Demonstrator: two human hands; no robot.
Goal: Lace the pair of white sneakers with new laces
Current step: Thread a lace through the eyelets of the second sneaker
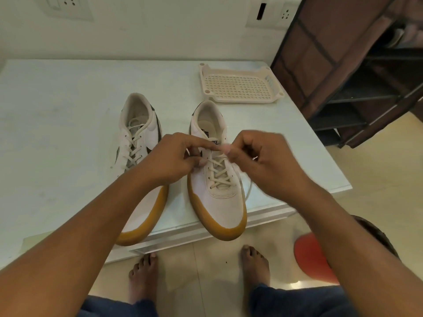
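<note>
Two white sneakers with tan soles stand side by side on the pale table [57, 115], toes toward me. The left sneaker [139, 138] is laced up its front. The right sneaker [219, 197] has a cream lace [218, 172] crossed through its lower eyelets. Both my hands work over its upper eyelets. My left hand [169, 156] pinches the lace at the shoe's left side. My right hand [263, 159] pinches the lace at the right side, and a loose strand [248, 191] hangs down beside the shoe.
A cream perforated plastic tray [240, 84] lies at the table's far right. A dark fabric shelf rack [357, 72] stands right of the table. My bare feet [143, 277] and an orange-red round object [311, 257] are on the tiled floor below the table's front edge.
</note>
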